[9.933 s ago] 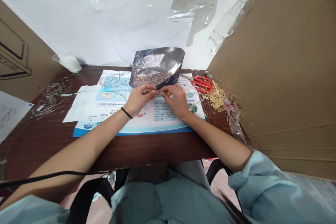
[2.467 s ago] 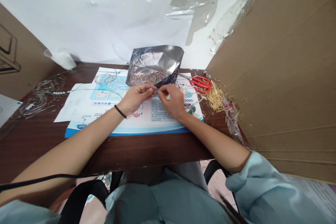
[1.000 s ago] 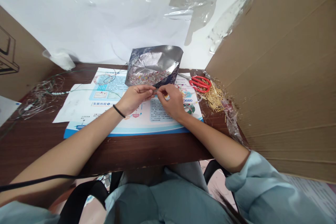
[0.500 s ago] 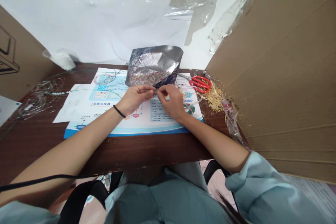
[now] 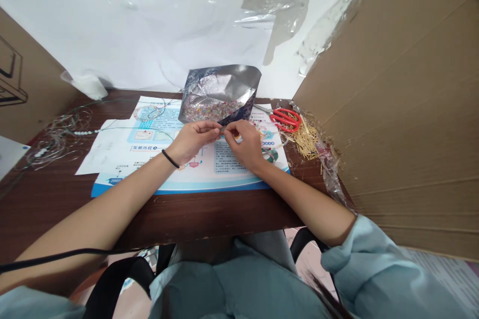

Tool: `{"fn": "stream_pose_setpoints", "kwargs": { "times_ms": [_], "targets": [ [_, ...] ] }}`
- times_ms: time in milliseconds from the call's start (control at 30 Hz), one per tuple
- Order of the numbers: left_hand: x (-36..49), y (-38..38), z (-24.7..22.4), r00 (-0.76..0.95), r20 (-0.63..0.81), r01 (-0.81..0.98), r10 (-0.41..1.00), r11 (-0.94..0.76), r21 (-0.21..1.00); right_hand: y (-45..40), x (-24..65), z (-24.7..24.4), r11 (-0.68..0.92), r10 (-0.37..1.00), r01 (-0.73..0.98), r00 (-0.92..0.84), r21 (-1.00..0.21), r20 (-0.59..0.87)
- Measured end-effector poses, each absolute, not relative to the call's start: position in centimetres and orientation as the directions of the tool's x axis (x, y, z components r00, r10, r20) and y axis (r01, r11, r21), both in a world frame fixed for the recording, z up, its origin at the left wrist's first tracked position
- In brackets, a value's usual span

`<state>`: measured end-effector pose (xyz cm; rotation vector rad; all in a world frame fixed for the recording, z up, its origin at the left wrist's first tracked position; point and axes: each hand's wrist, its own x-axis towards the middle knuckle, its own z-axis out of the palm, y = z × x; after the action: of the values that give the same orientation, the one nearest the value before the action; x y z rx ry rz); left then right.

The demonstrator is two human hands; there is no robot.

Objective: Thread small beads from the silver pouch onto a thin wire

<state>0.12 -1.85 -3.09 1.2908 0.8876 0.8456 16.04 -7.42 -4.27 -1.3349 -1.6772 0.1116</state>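
Note:
My left hand (image 5: pixel 194 140), with a black band at the wrist, is closed in a pinch just in front of the silver-lined bag (image 5: pixel 220 87). Its fingertips nearly meet those of my right hand (image 5: pixel 245 143), whose thumb and forefinger are pinched too. Whatever is between the fingers is too small to make out. A thin green cord (image 5: pixel 123 128) runs from the left toward my left hand. Small multicoloured beads (image 5: pixel 213 109) lie inside the open bag. Beneath both hands is a printed sheet (image 5: pixel 164 179).
Red-handled scissors (image 5: pixel 286 119) lie right of the bag, by a heap of thin gold sticks (image 5: pixel 307 140). Tangled clear and green line (image 5: pixel 62 134) spreads at the left. Cardboard walls (image 5: pixel 404 109) flank the dark wooden table (image 5: pixel 209 212).

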Motion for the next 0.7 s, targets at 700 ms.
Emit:
{"fn": "stream_pose_setpoints", "kwargs": {
  "times_ms": [700],
  "targets": [
    [0.03,-1.83,-3.82,0.44,-0.031,0.012,0.898,0.028,1.0,-7.22,16.16,-4.65,0.42,0.8,0.706,0.008,-0.57,0.6]
  ]
}}
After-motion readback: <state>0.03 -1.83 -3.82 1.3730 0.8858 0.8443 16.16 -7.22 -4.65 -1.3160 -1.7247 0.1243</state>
